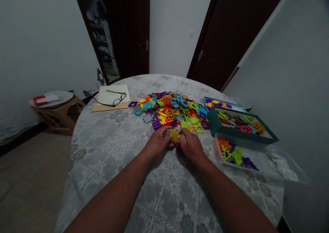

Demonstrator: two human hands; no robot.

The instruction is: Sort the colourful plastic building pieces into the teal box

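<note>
Both hands meet near the middle of a round table (pixel 102 150) covered with a grey patterned cloth. My left hand (pixel 157 143) and my right hand (pixel 189 144) have their fingers closed on a small yellow gear-shaped plastic piece (pixel 174 135) held between them. Something reddish shows under the right hand, too hidden to name. Just beyond the hands lies a pile of colourful interlocking plastic pieces (pixel 172 111) in purple, orange, blue, green and yellow.
A teal box (pixel 218 126) and its tray hold more pieces at the right, with a clear bag of pieces (pixel 235 155) in front. Black glasses (pixel 116 98) lie on papers at the far left. A wooden stool (pixel 59 111) stands left of the table. Two dark doors stand behind.
</note>
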